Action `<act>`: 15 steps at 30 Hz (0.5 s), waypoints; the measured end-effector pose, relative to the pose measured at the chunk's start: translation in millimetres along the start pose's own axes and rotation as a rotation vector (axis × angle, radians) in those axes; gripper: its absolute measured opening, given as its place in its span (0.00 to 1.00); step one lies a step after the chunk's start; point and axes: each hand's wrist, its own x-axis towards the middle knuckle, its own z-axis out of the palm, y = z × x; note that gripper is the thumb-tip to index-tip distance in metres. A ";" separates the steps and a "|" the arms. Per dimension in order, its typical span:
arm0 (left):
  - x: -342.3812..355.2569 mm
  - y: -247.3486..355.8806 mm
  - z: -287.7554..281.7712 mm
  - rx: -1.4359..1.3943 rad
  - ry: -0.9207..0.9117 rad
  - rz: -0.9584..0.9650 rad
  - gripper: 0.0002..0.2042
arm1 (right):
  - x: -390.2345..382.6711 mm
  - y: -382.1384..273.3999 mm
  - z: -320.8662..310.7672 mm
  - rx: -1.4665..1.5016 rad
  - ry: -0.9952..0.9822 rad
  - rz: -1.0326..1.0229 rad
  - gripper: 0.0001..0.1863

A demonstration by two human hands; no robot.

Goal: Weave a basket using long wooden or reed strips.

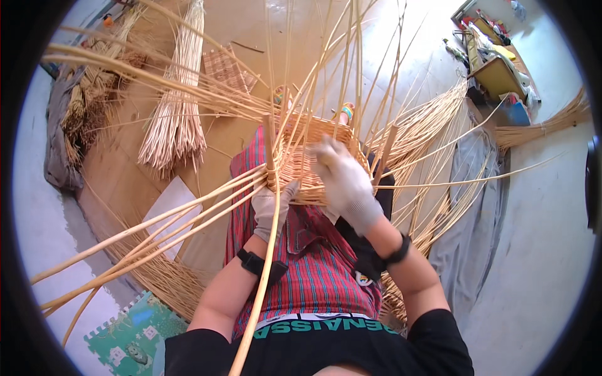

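A half-woven wicker basket (300, 168) rests on my lap, on red striped cloth (307, 282). Long pale canes stand up from its far side and fan out to both sides. Two thick wooden stakes, one at the left (269, 144) and one at the right (385, 150), rise from its corners. My gloved left hand (269, 207) grips the near left corner, thumb on the woven edge, where several thick canes (150, 225) run out leftward. Over the basket's right part is my gloved right hand (346, 188), smeared by motion, so its fingers and anything in them are unclear.
Bundles of cane lie on the floor, one pale bundle (175, 119) at the far left and a loose spread (433, 131) at the right. A woven panel (226, 69) lies beyond. A small cluttered table (501, 75) stands far right; a green foam mat (135, 338) lies near left.
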 end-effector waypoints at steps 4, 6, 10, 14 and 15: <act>8.8 -19.6 0.8 -0.101 0.056 0.022 0.36 | 93.2 -38.0 20.5 0.078 -0.152 0.311 0.41; 9.4 -11.7 0.1 -0.080 0.036 -0.009 0.36 | 108.1 -28.3 35.3 0.070 -0.264 0.396 0.47; 10.0 -11.3 -8.0 -0.071 -0.003 0.007 0.37 | 67.0 -20.1 39.3 0.515 0.348 0.092 0.41; 2.4 5.9 -11.4 -0.146 -0.018 -0.014 0.39 | 41.7 -17.7 9.1 0.550 0.159 0.282 0.21; 1.0 4.6 -8.9 -0.142 -0.019 -0.022 0.39 | 39.2 -18.6 6.3 0.504 0.109 0.289 0.15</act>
